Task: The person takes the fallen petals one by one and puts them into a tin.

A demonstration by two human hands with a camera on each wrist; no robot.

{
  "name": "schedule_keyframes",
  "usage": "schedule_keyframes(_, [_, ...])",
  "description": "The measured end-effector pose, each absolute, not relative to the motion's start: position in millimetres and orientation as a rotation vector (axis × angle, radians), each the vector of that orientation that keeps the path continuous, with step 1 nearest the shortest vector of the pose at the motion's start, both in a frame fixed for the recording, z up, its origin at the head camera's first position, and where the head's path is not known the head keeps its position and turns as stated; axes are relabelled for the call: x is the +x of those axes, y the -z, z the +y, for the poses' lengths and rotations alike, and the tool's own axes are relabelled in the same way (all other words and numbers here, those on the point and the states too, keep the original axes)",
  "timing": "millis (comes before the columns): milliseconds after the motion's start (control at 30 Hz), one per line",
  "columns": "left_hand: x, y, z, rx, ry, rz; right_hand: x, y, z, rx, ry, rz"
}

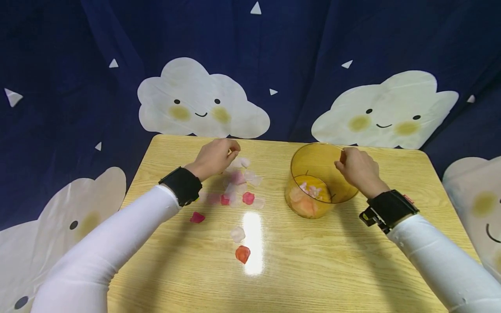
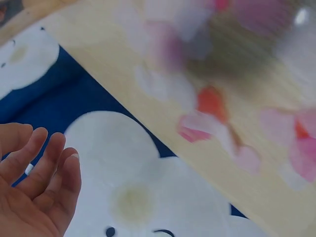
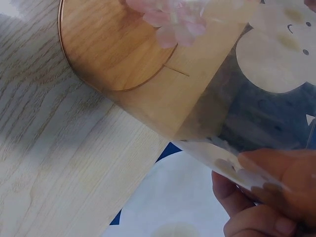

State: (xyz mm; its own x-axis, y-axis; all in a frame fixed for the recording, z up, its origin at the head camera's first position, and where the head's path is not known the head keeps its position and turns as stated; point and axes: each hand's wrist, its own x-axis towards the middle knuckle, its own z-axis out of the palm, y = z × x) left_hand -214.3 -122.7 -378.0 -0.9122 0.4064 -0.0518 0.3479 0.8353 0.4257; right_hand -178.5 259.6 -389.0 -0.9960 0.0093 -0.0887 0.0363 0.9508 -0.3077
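My right hand (image 1: pixel 358 169) grips the rim of a clear amber round container (image 1: pixel 313 163), thumb on one side of the wall and fingers on the other. Pale pink petals (image 3: pixel 180 22) show through that container. Over the scattered flower petals (image 1: pixel 252 178) hovers my left hand (image 1: pixel 215 158). Its fingers (image 2: pixel 49 165) are loosely bent with nothing visible between them in the left wrist view. Below and beside it lie pale, pink and red petals, some blurred in the left wrist view.
All this is on a light wooden table (image 1: pixel 297 265). Nearer the front are a dark pink petal (image 1: pixel 197 217), a whitish petal (image 1: pixel 237 234) and an orange-red petal (image 1: pixel 242 254). A dark blue curtain (image 1: pixel 297 52) with white clouds hangs behind the table's far edge.
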Motion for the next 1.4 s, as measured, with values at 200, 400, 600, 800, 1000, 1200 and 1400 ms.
schedule_keyframes(200, [-215.8, 383.9, -146.8, 0.458, -0.668, 2.847, -178.7, 388.8, 258.5, 0.037, 0.475, 3.013])
schedule_keyframes(400, [-217.4, 390.2, -166.4, 0.372, -0.681, 2.847, -178.4, 387.7, 257.8, 0.029, 0.485, 3.029])
schedule_keyframes(600, [-220.6, 400.8, -185.2, 0.275, -0.682, 2.869, -177.9, 387.4, 258.0, 0.03, 0.484, 3.033])
schedule_keyframes(800, [-226.8, 415.5, -195.8, 0.22, -0.62, 2.871, -177.8, 387.8, 258.5, 0.025, 0.488, 3.036])
schedule_keyframes(1000, [-231.8, 432.7, -194.6, 0.222, -0.459, 2.871, -178.0, 388.1, 259.4, 0.022, 0.488, 3.042])
schedule_keyframes(1200, [-237.3, 441.7, -186.3, 0.279, -0.373, 2.894, -177.8, 388.3, 260.2, 0.024, 0.488, 3.04])
schedule_keyframes(1400, [-240.7, 450.0, -175.8, 0.371, -0.256, 2.909, -178.4, 388.4, 260.1, 0.03, 0.482, 3.035])
